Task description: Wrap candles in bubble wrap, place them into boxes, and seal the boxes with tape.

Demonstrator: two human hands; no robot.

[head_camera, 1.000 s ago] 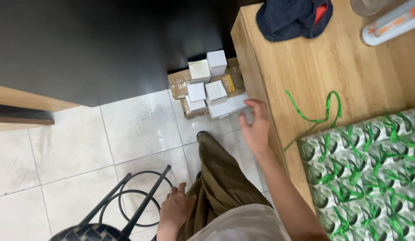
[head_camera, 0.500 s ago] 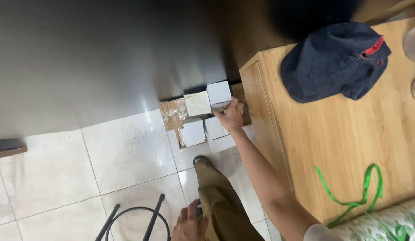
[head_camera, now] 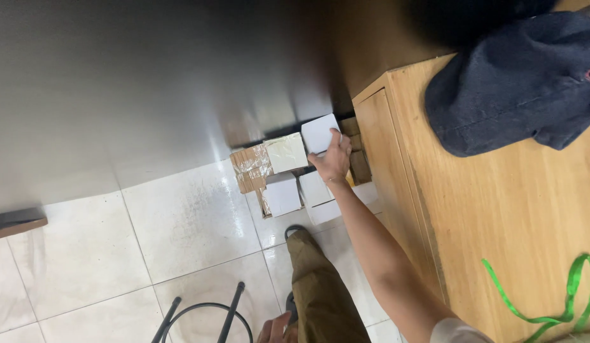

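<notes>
A light wooden bench (head_camera: 498, 209) carries a dark blue cloth cap (head_camera: 517, 82) near its far edge. On the tiled floor beside it, in an open brown cardboard carton (head_camera: 250, 168), the right hand (head_camera: 333, 162) grasps a small white square box (head_camera: 319, 132). The left hand (head_camera: 274, 329) rests on the knee; its grip I cannot tell.

Down on the tiled floor, against the side of the wooden table, sits an open brown carton (head_camera: 250, 170) with shiny tape across its flap. Small white boxes are packed in it, all cube-shaped and plain. The top box (head_camera: 318, 132) is gripped by the right hand (head_camera: 333, 162) at its near edge. A cream-white box (head_camera: 285, 153) sits just left of it, and two more (head_camera: 283, 194) lie side by side nearer the person.
</notes>
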